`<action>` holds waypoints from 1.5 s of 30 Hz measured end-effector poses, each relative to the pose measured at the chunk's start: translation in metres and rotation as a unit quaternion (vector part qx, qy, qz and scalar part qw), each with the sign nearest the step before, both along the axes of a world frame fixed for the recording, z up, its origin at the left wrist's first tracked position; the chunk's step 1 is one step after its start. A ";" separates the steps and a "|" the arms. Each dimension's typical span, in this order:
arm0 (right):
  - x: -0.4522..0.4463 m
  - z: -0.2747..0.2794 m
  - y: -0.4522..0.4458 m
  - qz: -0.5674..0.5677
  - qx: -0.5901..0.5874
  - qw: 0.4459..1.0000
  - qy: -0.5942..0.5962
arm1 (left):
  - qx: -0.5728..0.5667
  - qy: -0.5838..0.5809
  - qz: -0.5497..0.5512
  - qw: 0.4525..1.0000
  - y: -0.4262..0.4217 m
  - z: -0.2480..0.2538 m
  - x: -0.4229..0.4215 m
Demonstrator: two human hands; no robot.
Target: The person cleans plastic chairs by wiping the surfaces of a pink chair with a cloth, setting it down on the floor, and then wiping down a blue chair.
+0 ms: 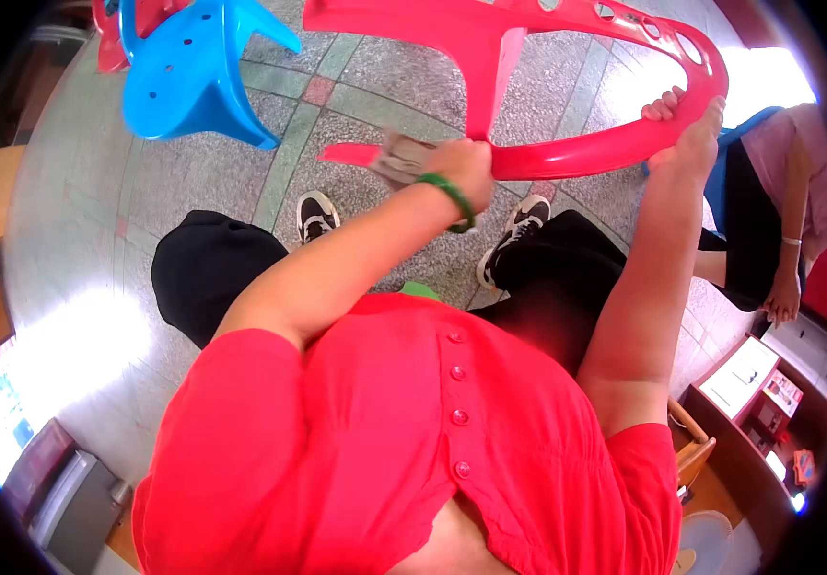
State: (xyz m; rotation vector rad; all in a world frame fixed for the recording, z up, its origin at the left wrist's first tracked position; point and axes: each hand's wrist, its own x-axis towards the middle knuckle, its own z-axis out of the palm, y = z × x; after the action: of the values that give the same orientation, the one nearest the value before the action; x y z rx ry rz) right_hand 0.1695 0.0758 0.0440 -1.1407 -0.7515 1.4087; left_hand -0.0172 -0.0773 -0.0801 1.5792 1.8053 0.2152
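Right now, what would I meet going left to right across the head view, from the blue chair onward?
Blue plastic chair → left sneaker → grey-brown cloth → left hand → right sneaker → right hand → another person's hand.

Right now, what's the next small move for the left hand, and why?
Probably slide the cloth in the left hand toward the red tip of the red chair: uncovered red shows past the cloth, and the right hand grips the curved rail, which likely steadies the chair.
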 end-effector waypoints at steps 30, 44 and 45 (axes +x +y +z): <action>0.005 -0.001 -0.009 -0.028 -0.005 0.994 0.108 | 0.061 -0.079 0.173 0.980 -0.066 0.076 -0.267; -0.019 0.001 -0.046 0.030 0.008 0.990 0.138 | 0.195 -0.646 0.228 0.702 -0.013 0.129 -0.124; -0.019 0.004 -0.049 0.041 0.016 0.991 0.129 | 0.203 -0.633 0.225 0.713 -0.005 0.132 -0.109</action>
State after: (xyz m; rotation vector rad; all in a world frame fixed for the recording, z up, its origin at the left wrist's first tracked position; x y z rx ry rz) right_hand 0.1504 0.0264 0.0480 -0.8895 -0.6408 1.5716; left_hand -0.1259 -0.0820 0.0517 0.7065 0.9271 1.5812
